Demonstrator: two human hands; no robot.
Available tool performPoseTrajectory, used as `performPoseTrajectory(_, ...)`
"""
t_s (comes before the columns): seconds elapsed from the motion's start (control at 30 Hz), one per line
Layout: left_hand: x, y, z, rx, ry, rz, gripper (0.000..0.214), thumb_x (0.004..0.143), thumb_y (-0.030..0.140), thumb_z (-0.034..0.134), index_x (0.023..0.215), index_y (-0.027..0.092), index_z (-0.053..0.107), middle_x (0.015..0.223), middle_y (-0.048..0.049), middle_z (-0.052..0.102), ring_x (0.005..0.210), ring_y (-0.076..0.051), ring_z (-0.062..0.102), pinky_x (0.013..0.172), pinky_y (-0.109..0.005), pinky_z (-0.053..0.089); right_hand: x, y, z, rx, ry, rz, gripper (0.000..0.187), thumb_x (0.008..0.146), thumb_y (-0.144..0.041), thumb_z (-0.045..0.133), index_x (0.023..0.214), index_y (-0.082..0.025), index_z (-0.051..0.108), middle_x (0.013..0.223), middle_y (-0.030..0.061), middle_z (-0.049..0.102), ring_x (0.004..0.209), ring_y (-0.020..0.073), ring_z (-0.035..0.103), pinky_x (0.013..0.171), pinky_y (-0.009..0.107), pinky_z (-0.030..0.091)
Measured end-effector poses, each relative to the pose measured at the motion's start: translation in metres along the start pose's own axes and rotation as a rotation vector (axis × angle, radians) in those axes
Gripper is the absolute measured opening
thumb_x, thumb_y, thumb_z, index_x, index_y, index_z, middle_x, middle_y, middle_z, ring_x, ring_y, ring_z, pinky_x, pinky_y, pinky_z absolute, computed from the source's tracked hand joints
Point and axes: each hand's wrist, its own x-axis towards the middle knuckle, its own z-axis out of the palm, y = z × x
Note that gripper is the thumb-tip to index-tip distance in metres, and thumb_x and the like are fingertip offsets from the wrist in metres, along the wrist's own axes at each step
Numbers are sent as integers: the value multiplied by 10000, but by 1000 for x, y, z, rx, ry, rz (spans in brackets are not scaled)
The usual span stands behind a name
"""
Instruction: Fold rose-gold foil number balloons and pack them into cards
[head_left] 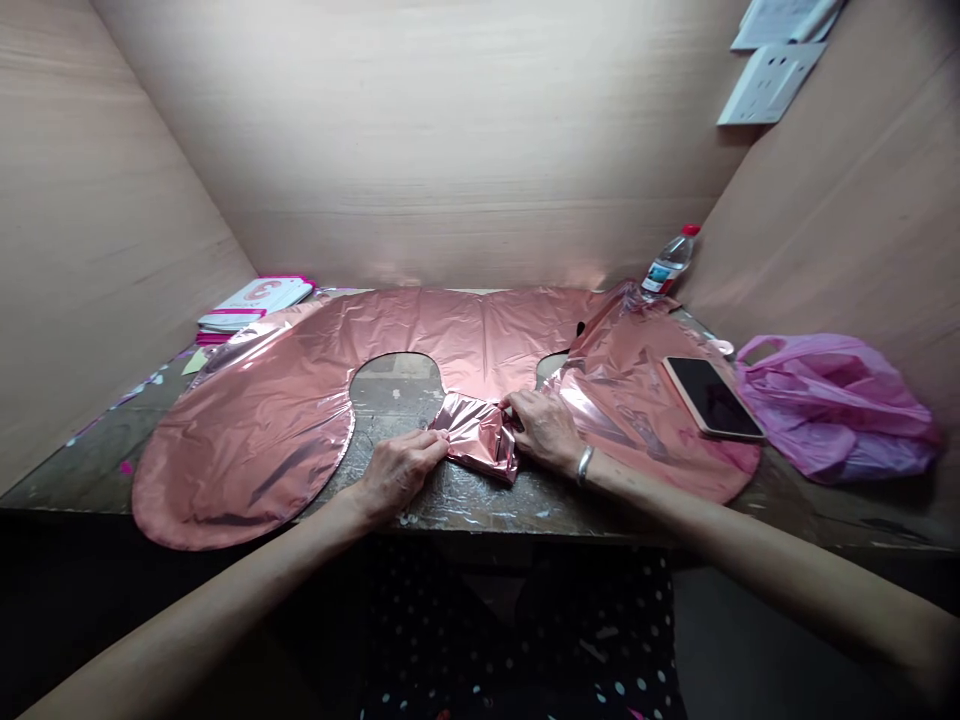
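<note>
A flat rose-gold foil balloon (247,430), shaped like a figure 3, spreads across the worktable with its rounded ends at left and right. Its middle arm points towards me, and the near end of that arm is folded over into a shiny, creased flap. My left hand (401,470) pinches the left edge of this flap between thumb and fingers. On the other side, my right hand (547,430), with a silver bracelet at the wrist, has its fingers closed on the flap's upper right corner.
A phone (712,398) lies on the balloon's right part, beside a pink plastic bag (832,405). A red-capped bottle (669,262) stands tilted at the back right. Flat printed packets (259,300) are stacked at the back left. Board walls (450,140) enclose the worktable (487,510).
</note>
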Motion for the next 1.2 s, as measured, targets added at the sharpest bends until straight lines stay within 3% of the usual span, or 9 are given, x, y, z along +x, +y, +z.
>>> performPoseTrajectory(0.13, -2, -1, 3, 27, 56, 10, 229, 931, 54, 460, 1012, 191, 625, 1153, -49, 707, 968, -178, 680, 735, -248, 527, -3, 0, 1, -50, -7, 43, 141, 929, -257, 527, 931, -162, 631, 901, 88, 696, 800, 214, 595, 716, 323, 307)
performPoseTrajectory(0.33, 0, 0, 0, 64, 54, 19, 236, 930, 49, 444, 976, 183, 633, 1158, -42, 714, 957, -179, 696, 722, -246, 542, 5, 1, 3, -171, 4, -31, 281, 912, -335, 552, 1109, -141, 601, 1025, 135, 683, 903, 253, 597, 717, 330, 304)
performPoseTrajectory(0.5, 1, 0, -2, 53, 62, 14, 257, 939, 51, 431, 998, 190, 639, 1155, -37, 716, 967, -174, 696, 730, -239, 549, 21, -2, 5, -152, -130, -64, 198, 915, -223, 499, 1027, -135, 636, 962, 130, 705, 843, 230, 628, 655, 310, 294)
performPoseTrajectory(0.67, 2, -1, 0, 43, 82, 30, 270, 931, 46, 424, 1000, 184, 646, 1149, -44, 718, 954, -171, 700, 751, -239, 550, 18, 9, 9, -103, -118, 13, 199, 942, -186, 456, 979, -143, 647, 896, 110, 719, 803, 202, 645, 615, 278, 309)
performPoseTrajectory(0.83, 1, -1, 2, 31, 77, 27, 245, 943, 67, 434, 1013, 177, 641, 1114, -62, 718, 931, -175, 696, 730, -244, 545, 10, 20, 7, -37, -85, 34, 215, 977, -202, 436, 993, -178, 650, 956, 56, 712, 882, 167, 644, 697, 238, 375)
performPoseTrajectory(0.97, -1, -2, 2, -8, 66, 67, 290, 958, 78, 417, 1107, 213, 626, 1185, -54, 682, 1000, -159, 672, 772, -226, 530, 5, 27, -12, -36, -89, -3, 187, 941, -173, 499, 957, -166, 685, 944, 74, 697, 870, 193, 627, 742, 276, 402)
performPoseTrajectory(1.03, -1, -3, 1, -17, 82, 100, 321, 967, 80, 396, 1161, 221, 609, 1194, -49, 675, 1020, -155, 664, 783, -223, 526, 2, 25, -23, -47, -22, -23, 240, 935, -123, 468, 998, -154, 698, 971, 100, 695, 888, 213, 626, 782, 311, 427)
performPoseTrajectory(1.13, 1, -3, -2, -15, 74, 126, 302, 976, 100, 396, 1164, 209, 606, 1192, -51, 671, 1010, -163, 665, 760, -233, 531, -6, 13, -27, 20, 115, -176, 329, 970, -164, 426, 1218, -146, 640, 1234, 141, 643, 1131, 245, 585, 962, 372, 437)
performPoseTrajectory(1.2, 2, -2, -4, -20, 46, 124, 279, 977, 117, 414, 1157, 200, 610, 1189, -54, 670, 1002, -171, 665, 745, -241, 535, -12, 3, -19, 61, 50, -338, 448, 990, -363, 455, 1372, -141, 534, 1436, 153, 508, 1328, 274, 457, 1089, 417, 374)
